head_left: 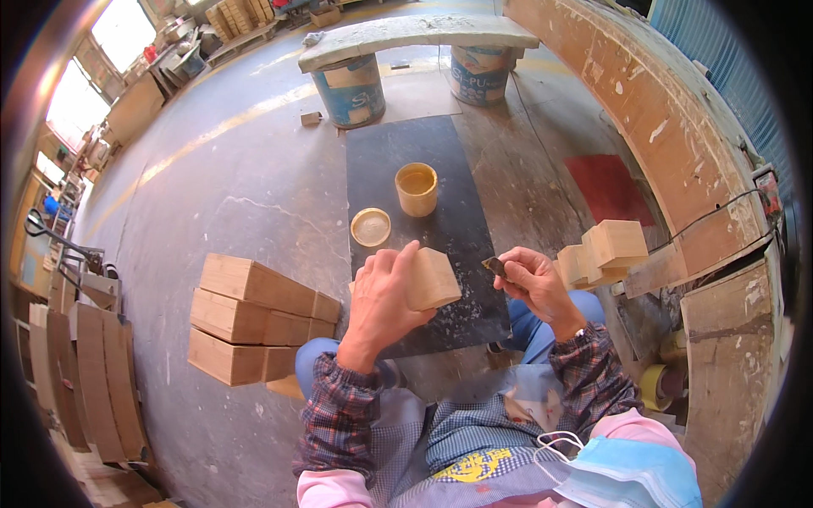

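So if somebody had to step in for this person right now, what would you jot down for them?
Left hand: holds a pale wooden block over the dark mat.
Right hand: pinches a small dark scraper-like tool beside the block; what it is exactly is unclear.
On the mat: an open tub of yellowish paste and its lid.
Person's left: a stack of wooden blocks. Person's right: a smaller pile of blocks.
Done or left: which pile is finished cannot be told.
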Demonstrator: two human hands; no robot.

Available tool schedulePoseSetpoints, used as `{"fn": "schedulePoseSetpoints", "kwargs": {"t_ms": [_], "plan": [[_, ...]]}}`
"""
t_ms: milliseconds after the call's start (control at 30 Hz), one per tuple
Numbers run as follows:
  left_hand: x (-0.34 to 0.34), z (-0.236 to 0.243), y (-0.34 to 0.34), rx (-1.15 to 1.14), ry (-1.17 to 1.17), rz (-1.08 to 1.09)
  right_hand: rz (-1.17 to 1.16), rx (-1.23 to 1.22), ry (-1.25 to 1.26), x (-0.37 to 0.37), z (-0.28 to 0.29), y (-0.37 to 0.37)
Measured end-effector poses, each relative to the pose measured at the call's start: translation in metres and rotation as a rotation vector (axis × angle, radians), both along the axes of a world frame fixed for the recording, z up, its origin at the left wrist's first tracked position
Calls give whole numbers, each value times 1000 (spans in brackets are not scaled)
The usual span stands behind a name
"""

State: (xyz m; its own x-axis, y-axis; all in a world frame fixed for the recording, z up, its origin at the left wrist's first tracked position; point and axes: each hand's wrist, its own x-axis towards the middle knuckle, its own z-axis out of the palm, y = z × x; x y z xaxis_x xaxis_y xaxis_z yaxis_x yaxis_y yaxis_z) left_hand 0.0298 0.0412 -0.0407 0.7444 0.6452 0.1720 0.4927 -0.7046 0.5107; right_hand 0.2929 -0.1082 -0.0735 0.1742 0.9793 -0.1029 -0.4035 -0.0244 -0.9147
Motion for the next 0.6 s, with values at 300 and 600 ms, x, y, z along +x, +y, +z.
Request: {"fn": "schedulePoseSetpoints", "kwargs": {"t_ms": [300, 600], "plan": [[18, -12, -5, 49, 251, -11, 4, -44, -75, -7, -10, 3], [8, -25, -3, 85, 140, -10, -42, -80, -211, -56, -42, -5]]}}
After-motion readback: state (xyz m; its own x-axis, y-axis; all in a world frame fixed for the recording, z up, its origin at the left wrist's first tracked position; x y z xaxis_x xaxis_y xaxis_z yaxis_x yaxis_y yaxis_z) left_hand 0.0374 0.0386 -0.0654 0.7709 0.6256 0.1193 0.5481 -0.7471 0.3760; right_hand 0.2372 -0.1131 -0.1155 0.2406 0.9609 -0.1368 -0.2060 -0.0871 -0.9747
